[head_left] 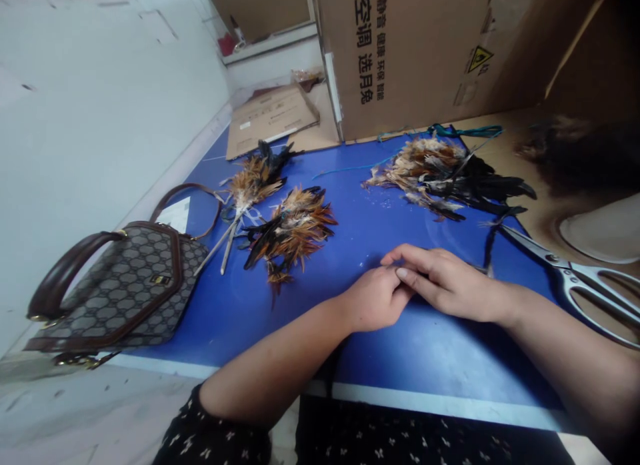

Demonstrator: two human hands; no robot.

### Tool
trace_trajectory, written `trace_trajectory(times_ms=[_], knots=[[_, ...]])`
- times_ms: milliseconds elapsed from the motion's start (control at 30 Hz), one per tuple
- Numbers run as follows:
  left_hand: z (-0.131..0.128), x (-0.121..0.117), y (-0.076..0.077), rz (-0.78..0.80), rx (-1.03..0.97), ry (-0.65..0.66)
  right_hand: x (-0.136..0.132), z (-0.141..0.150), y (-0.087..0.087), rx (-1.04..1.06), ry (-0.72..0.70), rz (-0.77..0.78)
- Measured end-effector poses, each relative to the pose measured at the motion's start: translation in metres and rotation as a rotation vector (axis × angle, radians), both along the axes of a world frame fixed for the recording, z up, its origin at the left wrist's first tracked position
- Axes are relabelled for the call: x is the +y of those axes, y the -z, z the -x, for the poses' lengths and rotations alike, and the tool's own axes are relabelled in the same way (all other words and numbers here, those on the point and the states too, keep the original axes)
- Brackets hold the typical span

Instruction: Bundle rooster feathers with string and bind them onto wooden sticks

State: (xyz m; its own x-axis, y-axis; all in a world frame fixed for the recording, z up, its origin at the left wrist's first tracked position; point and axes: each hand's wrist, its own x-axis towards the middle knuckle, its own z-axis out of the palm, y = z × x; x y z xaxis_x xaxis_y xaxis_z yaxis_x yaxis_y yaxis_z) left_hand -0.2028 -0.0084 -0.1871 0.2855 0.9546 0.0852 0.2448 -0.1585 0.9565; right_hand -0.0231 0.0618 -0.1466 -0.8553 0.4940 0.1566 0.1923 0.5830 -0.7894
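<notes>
My left hand [379, 299] and my right hand [447, 283] meet above the near part of the blue tabletop [350, 265]. The right hand's fingers and thumb lie over the left hand's curled fingers. Both look closed, and no object shows in them; the left fingertips are partly hidden. Beyond the right hand lies a large pile of brown, cream and black feathers [430, 168]. A dark feather [491, 245] sits just behind the right wrist. Nearer the left arm is a bunch of orange-brown and black feathers [300, 225], and past it a feather bundle [255, 178] with pale sticks.
Silver scissors [570, 268] rest at the right, blades toward the feathers. A patterned handbag [135, 278] stands on the left. Large cardboard [425, 58] rises at the back, with flat cardboard [270, 118] beside it. Teal string [470, 131] lies by the feather pile.
</notes>
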Motion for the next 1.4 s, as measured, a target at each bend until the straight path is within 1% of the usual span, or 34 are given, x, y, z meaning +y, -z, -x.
trace_trajectory(times_ms=[100,167,200,267,300,367,433,533,700,800,900,1000,1100,1200,1333,1400], knots=[[-0.002,-0.001,0.002,0.084,-0.098,-0.002,-0.002,-0.001,0.001,0.038,0.017,0.04],[-0.001,0.0,0.002,0.145,-0.133,0.0,0.001,-0.006,0.0,0.084,0.05,0.083],[0.0,0.001,0.001,0.182,-0.15,-0.005,0.004,-0.009,0.0,0.099,0.073,0.08],[0.002,0.003,0.002,0.268,-0.192,-0.016,0.012,-0.017,0.001,0.1,0.097,0.015],[0.002,0.004,0.002,0.31,-0.217,-0.021,0.016,-0.02,0.002,0.083,0.086,-0.031],[0.003,0.005,0.002,0.366,-0.272,-0.041,0.022,-0.024,0.003,0.041,0.031,-0.106],[0.004,0.006,0.002,0.395,-0.313,-0.061,0.026,-0.025,0.006,0.014,-0.016,-0.136],[0.005,0.007,0.001,0.41,-0.335,-0.079,0.027,-0.025,0.009,0.003,-0.003,-0.173],[0.008,0.006,0.0,0.406,-0.289,-0.102,0.024,-0.023,0.009,-0.082,0.056,-0.262],[0.008,0.006,-0.002,0.402,-0.291,-0.135,0.02,-0.022,0.006,-0.086,0.048,-0.236],[0.009,0.007,-0.001,0.414,-0.34,-0.16,0.015,-0.019,0.005,-0.063,0.011,-0.184],[0.01,0.009,0.001,0.434,-0.384,-0.184,0.009,-0.016,0.007,-0.044,-0.065,-0.15],[0.012,0.01,0.003,0.47,-0.36,-0.178,0.007,-0.015,0.009,-0.022,-0.076,-0.159],[0.014,0.01,0.002,0.476,-0.328,-0.145,0.01,-0.017,0.012,-0.005,-0.021,-0.154],[0.014,0.008,-0.002,0.456,-0.285,-0.14,0.019,-0.02,0.016,0.022,0.13,-0.148],[0.014,0.008,-0.004,0.449,-0.27,-0.142,0.021,-0.02,0.017,0.022,0.18,-0.161]])
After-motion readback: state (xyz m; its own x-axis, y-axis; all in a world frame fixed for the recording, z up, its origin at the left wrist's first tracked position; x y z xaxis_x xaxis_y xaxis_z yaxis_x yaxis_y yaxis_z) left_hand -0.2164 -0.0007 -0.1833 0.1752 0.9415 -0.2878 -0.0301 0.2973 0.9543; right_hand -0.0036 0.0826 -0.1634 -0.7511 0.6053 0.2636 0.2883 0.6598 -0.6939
